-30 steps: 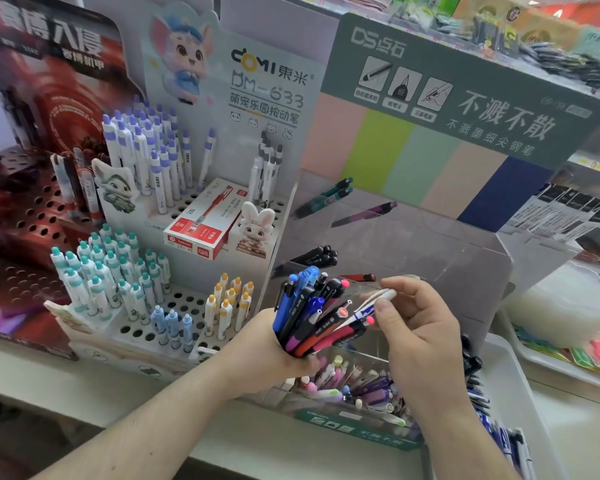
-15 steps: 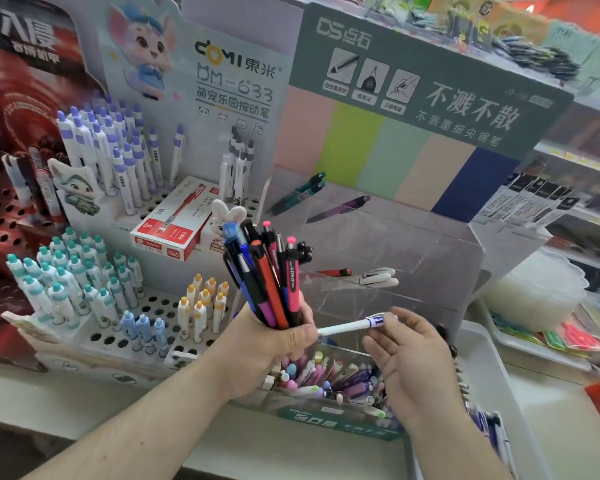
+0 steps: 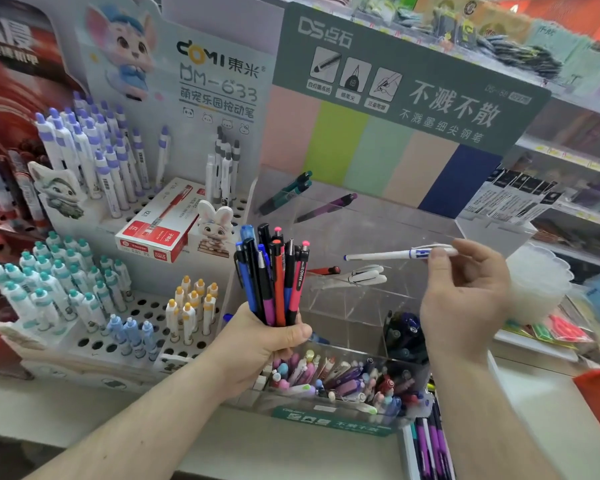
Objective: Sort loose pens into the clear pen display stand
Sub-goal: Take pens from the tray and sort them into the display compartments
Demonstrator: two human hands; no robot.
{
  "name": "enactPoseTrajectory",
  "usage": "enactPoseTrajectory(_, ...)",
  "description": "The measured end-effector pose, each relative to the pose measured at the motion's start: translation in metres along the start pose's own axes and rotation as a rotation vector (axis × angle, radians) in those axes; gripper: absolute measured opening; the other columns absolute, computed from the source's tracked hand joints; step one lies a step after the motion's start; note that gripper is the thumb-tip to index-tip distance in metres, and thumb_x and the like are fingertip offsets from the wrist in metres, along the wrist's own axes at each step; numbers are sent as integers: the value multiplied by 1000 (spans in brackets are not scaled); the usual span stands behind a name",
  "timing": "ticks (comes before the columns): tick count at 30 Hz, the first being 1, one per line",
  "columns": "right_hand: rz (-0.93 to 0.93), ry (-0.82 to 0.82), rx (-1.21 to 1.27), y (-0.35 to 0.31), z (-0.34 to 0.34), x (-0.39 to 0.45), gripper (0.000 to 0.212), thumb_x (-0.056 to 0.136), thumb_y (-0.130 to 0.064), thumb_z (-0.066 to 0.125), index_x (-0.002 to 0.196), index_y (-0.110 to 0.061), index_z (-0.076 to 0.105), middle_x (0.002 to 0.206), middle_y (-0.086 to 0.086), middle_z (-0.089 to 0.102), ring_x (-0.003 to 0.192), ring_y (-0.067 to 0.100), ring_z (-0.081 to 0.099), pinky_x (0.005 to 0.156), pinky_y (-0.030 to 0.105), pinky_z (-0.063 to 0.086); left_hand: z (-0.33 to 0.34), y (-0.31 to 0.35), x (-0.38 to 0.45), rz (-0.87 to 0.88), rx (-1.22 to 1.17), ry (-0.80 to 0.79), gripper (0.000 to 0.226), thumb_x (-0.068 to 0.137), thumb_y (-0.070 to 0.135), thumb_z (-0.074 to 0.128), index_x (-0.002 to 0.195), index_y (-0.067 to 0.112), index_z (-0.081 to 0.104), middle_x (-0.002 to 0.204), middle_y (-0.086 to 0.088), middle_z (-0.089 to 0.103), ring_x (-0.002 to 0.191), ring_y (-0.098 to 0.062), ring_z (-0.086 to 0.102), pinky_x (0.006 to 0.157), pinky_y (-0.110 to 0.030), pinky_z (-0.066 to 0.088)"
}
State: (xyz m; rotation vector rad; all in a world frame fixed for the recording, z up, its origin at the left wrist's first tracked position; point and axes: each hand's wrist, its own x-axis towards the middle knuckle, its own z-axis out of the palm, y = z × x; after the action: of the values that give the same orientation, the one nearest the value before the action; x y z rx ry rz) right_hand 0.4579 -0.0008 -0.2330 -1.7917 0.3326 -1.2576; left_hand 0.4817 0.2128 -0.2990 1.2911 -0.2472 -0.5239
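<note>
two hands are up in front of the clear pen display stand [image 3: 378, 230]. the left hand [image 3: 267, 344] is closed tight around a bundle of pens [image 3: 274, 275], blue, black, orange and pink, standing upright with their clicker ends on top. the right hand [image 3: 465, 299] pinches a single white pen [image 3: 395, 254] with a blue band between thumb and fingertips, holding it level over the stand's middle tier, tip pointing left. white pens [image 3: 364, 277] lie just below it there. mixed pens [image 3: 343, 375] crowd the front compartment.
</note>
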Motion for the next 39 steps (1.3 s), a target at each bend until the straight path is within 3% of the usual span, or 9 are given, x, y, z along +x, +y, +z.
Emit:
enactPoseTrajectory(4,-18,-191,-182,13,16,-5,16,91,-15,71,100,-28,65,86,-21,65,77,-8,63,72,8,48,3,0,-3,-27,5,12,30,83,-4,71,65,20,66,73,-6,57,65,-13,57,60,-24,50)
enactPoseTrajectory(6,-24,-306,-254,18,20,-9,12,92,-16,69,101,-23,68,86,-18,66,76,-12,61,71,5,45,3,-1,-4,-42,18,25,28,82,-3,72,66,18,64,72,-5,57,66,-14,57,61,-23,50)
enactPoseTrajectory(11,-181,-470,-419,25,27,-16,15,94,-16,65,105,-16,75,97,-3,74,98,20,66,94,44,51,-1,-3,-7,-42,38,18,29,83,-2,72,65,19,64,70,-5,56,69,-17,57,65,-27,49)
enactPoseTrajectory(18,-333,-446,-510,19,21,-21,18,88,-23,65,95,-13,79,100,2,76,110,23,65,101,47,46,-6,-1,-12,-23,22,-29,22,78,2,77,69,18,65,72,-6,57,68,-16,58,65,-30,49)
enactPoseTrajectory(20,-334,-456,-495,12,18,-16,10,88,-16,72,93,-13,79,101,2,75,107,20,65,102,44,46,-7,0,-14,-27,20,-69,16,72,7,76,72,15,63,72,-6,57,66,-14,58,61,-27,47)
enactPoseTrajectory(24,-245,-471,-304,-22,8,-12,22,86,-8,73,106,-18,75,103,-12,71,98,2,62,91,8,43,-9,2,-17,-36,21,-168,17,70,4,73,73,16,62,73,-4,57,63,-14,53,55,-23,45)
enactPoseTrajectory(28,16,-809,94,-60,6,-18,32,88,-2,69,106,-28,71,93,-11,73,84,8,68,74,14,53,-13,2,-20,-108,-64,-274,28,61,7,77,83,10,59,78,-7,54,61,-15,53,52,-23,43)
enactPoseTrajectory(33,24,-1122,58,-66,22,-24,51,84,-45,66,133,-45,55,109,-11,60,87,15,64,80,25,54,-11,5,-24,-160,-170,-343,35,58,4,76,84,5,53,72,-4,57,59,-11,60,49,-19,45)
enactPoseTrajectory(39,30,-1177,23,-62,38,-28,54,78,-64,56,129,-44,57,81,-5,45,75,13,49,79,35,51,-10,8,-28,-175,-220,-349,26,67,-7,67,83,7,51,68,-4,54,54,-11,53,48,-19,42)
